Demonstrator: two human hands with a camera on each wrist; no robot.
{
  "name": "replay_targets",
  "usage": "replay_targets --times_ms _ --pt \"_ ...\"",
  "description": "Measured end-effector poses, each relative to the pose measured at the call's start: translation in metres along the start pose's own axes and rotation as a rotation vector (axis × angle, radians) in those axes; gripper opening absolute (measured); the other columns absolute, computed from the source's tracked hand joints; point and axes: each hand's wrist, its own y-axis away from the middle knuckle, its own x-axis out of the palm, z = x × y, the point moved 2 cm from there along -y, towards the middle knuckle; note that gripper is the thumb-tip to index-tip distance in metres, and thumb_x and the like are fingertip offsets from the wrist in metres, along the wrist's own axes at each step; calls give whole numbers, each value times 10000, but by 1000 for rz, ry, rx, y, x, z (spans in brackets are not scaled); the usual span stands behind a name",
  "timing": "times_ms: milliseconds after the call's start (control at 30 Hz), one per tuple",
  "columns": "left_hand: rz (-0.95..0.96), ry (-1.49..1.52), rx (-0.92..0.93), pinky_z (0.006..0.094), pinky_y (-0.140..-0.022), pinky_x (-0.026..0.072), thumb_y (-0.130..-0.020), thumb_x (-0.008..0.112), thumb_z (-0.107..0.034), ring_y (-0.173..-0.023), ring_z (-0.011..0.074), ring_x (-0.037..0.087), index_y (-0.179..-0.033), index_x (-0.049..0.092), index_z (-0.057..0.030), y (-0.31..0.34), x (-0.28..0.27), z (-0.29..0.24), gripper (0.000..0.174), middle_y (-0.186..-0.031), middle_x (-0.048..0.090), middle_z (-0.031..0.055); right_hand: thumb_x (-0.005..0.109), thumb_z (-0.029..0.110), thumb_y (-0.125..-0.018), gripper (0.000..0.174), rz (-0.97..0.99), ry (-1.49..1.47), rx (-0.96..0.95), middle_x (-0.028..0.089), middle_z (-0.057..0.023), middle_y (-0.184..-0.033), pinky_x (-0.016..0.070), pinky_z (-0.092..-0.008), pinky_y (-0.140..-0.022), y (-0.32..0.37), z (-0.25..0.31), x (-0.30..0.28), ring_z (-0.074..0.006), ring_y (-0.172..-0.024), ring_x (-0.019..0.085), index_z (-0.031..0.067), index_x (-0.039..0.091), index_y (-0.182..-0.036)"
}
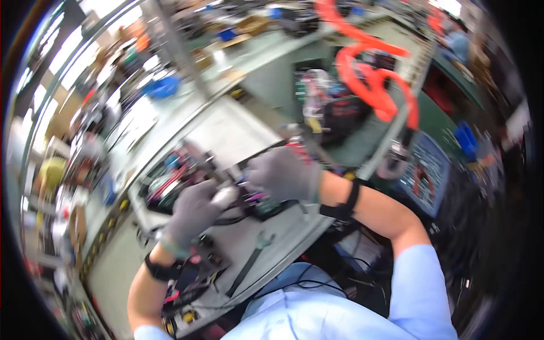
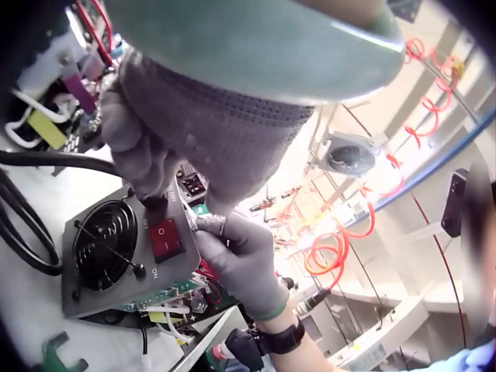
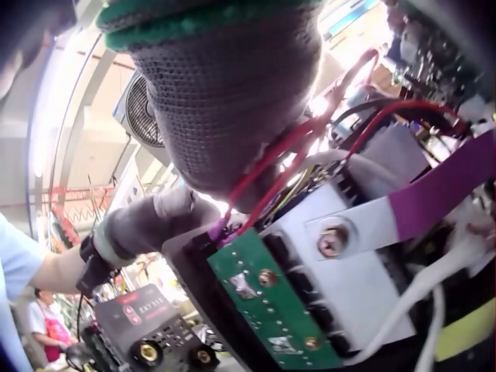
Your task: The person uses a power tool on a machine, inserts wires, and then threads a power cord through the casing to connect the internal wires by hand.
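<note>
A welding machine's black rear panel carries a fan grille and a red rocker switch. My gloved left hand curls its fingers round a black cable where it meets this panel, just above the switch. My gloved right hand holds the panel's edge from the inner side, thumb and forefinger close to the left fingers. Its fingertips are partly hidden behind the parts in the right wrist view. Beside them show a green circuit board, a silver heatsink block and red wires.
An open-ended wrench lies on the bench in front of my body. A grey front panel with two round sockets stands beyond. An orange-red coiled hose hangs at the right, near a blue tray of small parts.
</note>
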Motion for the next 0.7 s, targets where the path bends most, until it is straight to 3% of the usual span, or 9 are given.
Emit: replay_targets --times_ms 67,133,167,267,300,433,500,533,700 --pt "117 -13 -85 369 -703 483 -880 648 -560 -760 253 644 -892 673 11 -5 8 18 571 -757 651 152 668 201 -752 92 8 -11 -97 552 -54 -668 479 -398 -534 -3 -2 4 -243 -614 622 131 636 -702" --pt "114 81 -47 382 -723 494 -827 655 -654 -783 258 652 -858 669 15 -6 12 29 669 -767 654 153 667 177 -737 70 23 -44 -100 551 -48 -673 485 -392 -559 -7 -1 -2 -246 -615 619 127 631 -703" --pt "121 17 -106 335 -677 474 -810 755 -534 -720 154 577 -871 679 -16 -4 10 22 527 -753 625 86 677 163 -710 56 38 -41 -94 547 -47 -677 487 -389 -570 -8 -2 -1 -250 -620 616 130 633 -717" --pt "370 -301 -141 387 -734 506 -834 655 -640 -807 286 660 -892 687 -34 -1 8 -12 610 -800 660 140 688 159 -714 67 76 -47 -88 553 -48 -680 487 -389 -575 -10 -2 -6 -254 -625 616 130 629 -708" --pt "373 -275 -71 424 -788 512 -859 598 -663 -883 346 671 -966 679 -46 4 13 -14 631 -810 662 174 688 159 -725 74 73 -92 -94 560 -50 -695 488 -400 -585 -9 -3 -5 -258 -637 617 128 624 -704" --pt "383 -164 -84 445 -828 500 -878 593 -640 -926 364 660 -1110 611 -23 -4 34 2 659 -878 657 209 686 157 -725 73 135 -117 -135 566 -49 -714 491 -410 -600 -10 -9 -15 -258 -661 621 127 622 -707" --pt "388 -154 -87 437 -854 498 -884 573 -639 -961 352 660 -1065 629 -18 -2 32 2 649 -934 666 196 681 155 -729 68 264 -60 -166 571 -45 -731 493 -417 -613 -10 -11 -19 -255 -682 624 129 621 -713" --pt "380 -145 -90 429 -879 497 -890 554 -638 -997 341 660 -1021 648 -13 -2 32 2 645 -991 674 182 681 155 -729 68 273 -62 -162 571 -45 -731 493 -417 -613 -9 -11 -19 -255 -682 624 129 621 -713" --pt "364 -130 -57 451 -877 494 -890 542 -656 -982 360 661 -1029 609 27 -6 43 15 700 -983 665 214 666 145 -732 44 238 -46 -187 596 -44 -758 522 -407 -630 -7 -10 -12 -254 -713 649 127 626 -739"
